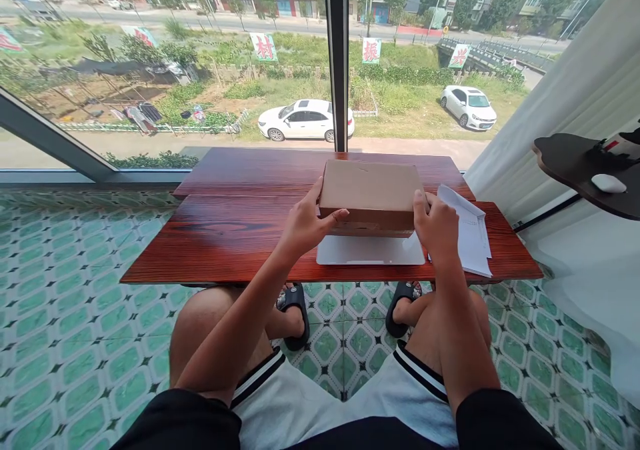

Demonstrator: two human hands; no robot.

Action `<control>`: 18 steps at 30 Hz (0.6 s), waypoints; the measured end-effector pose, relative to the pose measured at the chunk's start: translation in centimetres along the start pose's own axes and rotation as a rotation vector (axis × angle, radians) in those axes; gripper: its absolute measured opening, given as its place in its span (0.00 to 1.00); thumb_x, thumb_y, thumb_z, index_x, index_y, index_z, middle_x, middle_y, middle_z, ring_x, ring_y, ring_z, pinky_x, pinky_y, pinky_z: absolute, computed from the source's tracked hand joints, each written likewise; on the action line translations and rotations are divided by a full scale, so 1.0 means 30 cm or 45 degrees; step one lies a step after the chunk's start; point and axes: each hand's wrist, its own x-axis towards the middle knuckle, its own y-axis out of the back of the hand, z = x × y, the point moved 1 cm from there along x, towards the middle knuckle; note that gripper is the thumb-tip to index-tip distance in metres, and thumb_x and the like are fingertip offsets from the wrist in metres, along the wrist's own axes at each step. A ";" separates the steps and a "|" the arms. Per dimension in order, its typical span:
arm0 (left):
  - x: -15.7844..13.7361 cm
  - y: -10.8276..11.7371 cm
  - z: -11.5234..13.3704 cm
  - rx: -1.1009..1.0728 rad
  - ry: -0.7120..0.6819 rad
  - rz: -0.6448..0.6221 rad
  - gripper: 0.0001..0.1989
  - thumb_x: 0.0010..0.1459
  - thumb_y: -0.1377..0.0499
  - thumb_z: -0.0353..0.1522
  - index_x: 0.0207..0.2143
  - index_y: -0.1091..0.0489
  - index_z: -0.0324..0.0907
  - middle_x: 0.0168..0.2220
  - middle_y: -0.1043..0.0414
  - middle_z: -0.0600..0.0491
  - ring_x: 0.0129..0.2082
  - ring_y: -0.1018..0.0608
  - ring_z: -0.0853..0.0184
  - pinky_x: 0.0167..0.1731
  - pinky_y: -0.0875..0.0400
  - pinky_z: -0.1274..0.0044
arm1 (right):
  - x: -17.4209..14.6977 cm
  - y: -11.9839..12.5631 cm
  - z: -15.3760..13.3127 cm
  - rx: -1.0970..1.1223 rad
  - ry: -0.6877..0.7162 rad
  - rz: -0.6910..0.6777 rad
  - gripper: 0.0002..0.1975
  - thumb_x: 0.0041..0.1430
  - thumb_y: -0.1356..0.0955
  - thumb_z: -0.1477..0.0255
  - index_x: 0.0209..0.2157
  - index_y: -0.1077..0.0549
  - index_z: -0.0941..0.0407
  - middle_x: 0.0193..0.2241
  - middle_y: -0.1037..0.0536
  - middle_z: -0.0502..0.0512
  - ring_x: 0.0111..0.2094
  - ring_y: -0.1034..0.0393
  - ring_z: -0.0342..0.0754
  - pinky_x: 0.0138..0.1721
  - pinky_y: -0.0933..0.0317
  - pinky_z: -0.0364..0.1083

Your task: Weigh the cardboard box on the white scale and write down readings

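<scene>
A brown cardboard box (371, 187) is held between my two hands above the near side of the table. My left hand (311, 218) grips its left end, with the thumb along the front face. Against the right end, my right hand (434, 222) presses with curled fingers and the thumb near the top edge. The box looks closed. Beneath it lies a flat silver-grey object (370, 253), perhaps a closed laptop, partly hidden by the box. White paper sheets (470, 230) lie just right of my right hand, with their upper part folded up.
The reddish-brown wooden table (215, 233) stands before a large window with a dark upright frame bar (341, 63). To the right hang white curtains (560, 97). A dark wavy-edged shelf (565, 163) there bears a white computer mouse (609, 183). My knees are below the table's front edge.
</scene>
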 end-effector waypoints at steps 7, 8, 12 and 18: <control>-0.003 0.094 -0.005 -0.116 -0.070 0.055 0.45 0.52 0.33 0.47 0.68 0.40 0.41 0.59 0.27 0.45 0.56 0.25 0.51 0.51 0.29 0.68 | -0.016 -0.027 -0.060 0.141 0.057 0.029 0.21 0.70 0.42 0.57 0.27 0.34 0.54 0.23 0.31 0.53 0.25 0.45 0.46 0.31 0.55 0.47; -0.003 0.109 -0.009 -0.134 -0.074 0.060 0.45 0.52 0.33 0.47 0.68 0.40 0.40 0.59 0.27 0.46 0.57 0.26 0.51 0.51 0.28 0.69 | -0.017 -0.031 -0.071 0.157 0.070 0.020 0.21 0.69 0.42 0.56 0.27 0.34 0.54 0.23 0.30 0.53 0.25 0.44 0.46 0.31 0.55 0.47; -0.003 0.165 -0.027 -0.128 -0.086 0.093 0.46 0.50 0.31 0.47 0.68 0.39 0.39 0.60 0.27 0.44 0.58 0.27 0.50 0.53 0.29 0.68 | -0.022 -0.046 -0.112 0.189 0.123 -0.013 0.22 0.68 0.43 0.54 0.26 0.35 0.53 0.22 0.31 0.53 0.25 0.43 0.47 0.31 0.54 0.47; -0.006 0.240 -0.051 -0.158 -0.062 0.089 0.48 0.47 0.29 0.49 0.67 0.37 0.39 0.59 0.27 0.43 0.58 0.26 0.49 0.54 0.28 0.67 | -0.028 -0.070 -0.164 0.256 0.178 -0.065 0.25 0.67 0.42 0.49 0.27 0.32 0.53 0.23 0.30 0.53 0.26 0.42 0.47 0.31 0.52 0.47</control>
